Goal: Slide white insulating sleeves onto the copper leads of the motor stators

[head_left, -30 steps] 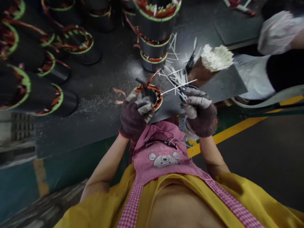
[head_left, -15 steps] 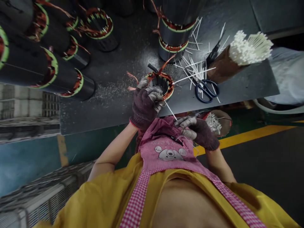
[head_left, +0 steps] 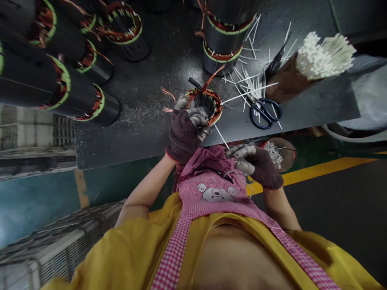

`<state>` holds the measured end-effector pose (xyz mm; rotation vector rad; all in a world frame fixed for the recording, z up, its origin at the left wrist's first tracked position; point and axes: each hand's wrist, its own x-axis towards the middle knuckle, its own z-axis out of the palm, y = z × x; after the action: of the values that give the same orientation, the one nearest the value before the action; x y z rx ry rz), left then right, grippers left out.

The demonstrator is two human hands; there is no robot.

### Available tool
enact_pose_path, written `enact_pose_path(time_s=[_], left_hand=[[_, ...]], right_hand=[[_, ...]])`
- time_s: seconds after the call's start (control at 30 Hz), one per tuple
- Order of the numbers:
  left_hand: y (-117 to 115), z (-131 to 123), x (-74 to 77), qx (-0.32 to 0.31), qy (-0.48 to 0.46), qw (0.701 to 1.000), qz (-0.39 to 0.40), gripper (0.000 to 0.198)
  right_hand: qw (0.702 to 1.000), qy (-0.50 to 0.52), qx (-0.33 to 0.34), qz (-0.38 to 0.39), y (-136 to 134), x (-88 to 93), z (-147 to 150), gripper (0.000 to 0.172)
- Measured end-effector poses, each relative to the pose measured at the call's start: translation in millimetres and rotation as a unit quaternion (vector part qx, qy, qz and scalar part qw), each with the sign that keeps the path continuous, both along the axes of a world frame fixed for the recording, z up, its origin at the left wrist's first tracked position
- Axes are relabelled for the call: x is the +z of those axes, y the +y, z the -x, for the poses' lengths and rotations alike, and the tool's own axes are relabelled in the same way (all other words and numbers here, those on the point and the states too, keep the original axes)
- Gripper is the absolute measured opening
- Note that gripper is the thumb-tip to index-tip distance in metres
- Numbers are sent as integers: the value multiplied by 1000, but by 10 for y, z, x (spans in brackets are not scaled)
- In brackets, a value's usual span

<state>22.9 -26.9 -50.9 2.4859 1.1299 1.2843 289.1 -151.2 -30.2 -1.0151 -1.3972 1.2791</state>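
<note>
My left hand (head_left: 188,127), in a dark glove with grey fingertips, grips the near left rim of a motor stator (head_left: 216,112) wound with copper wire. Bundles of bare copper ends stick out from its left and top. A long white cable tie (head_left: 250,93) juts from the stator's right side. From its front edge a second white tie (head_left: 221,136) runs taut down to my right hand (head_left: 244,159), whose gloved fingers are closed on the tie's end. Part of the stator's front lies hidden behind my left fingers.
Blue-handled scissors (head_left: 264,113) lie beside loose cable ties. A brown holder (head_left: 286,80) full of white ties stands at the right. Stacked stators (head_left: 223,56) occupy the back, more at left (head_left: 104,106). Below the table edge is a container of tie scraps (head_left: 275,155).
My right hand has drawn slightly right with the tie, which stretches from the stator's front. My left hand keeps its hold. The view has shifted a little.
</note>
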Motion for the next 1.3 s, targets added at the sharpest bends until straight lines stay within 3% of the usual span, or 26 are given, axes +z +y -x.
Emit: enact_pose_path(time_s=[0.13,0.3,0.4,0.47,0.57,0.8,1.03,1.17,1.3], left_hand=[[-5,-10,-12,21,34,999,37,25],[-86,-120,-25,48,31,998,8,35],[-145,-214,-7,108,-19,993,41,45],[-160,-265,28,120,-34,991,57,36],[-137,-309,96,92,-32,993,61,13],[-92,-304,142,69,-56,996,31,16],[-77,-237,114,39,-56,995,67,8],[-68,-254,90,37,-66,996,56,10],[-52,-233,95,47,-44,998,24,14]], right_hand=[[999,13,-20,-32,321,-17,294,22],[993,-42,-90,-61,683,-21,554,31],[989,-80,-86,-84,684,-5,502,28],[986,-96,-95,-99,669,10,452,27],[980,-108,-120,-113,695,27,428,25],[979,-110,-113,-131,791,32,466,19],[975,-182,-122,-39,843,54,471,23],[985,-125,-88,-83,805,77,439,21],[975,-175,-113,-78,845,60,470,21]])
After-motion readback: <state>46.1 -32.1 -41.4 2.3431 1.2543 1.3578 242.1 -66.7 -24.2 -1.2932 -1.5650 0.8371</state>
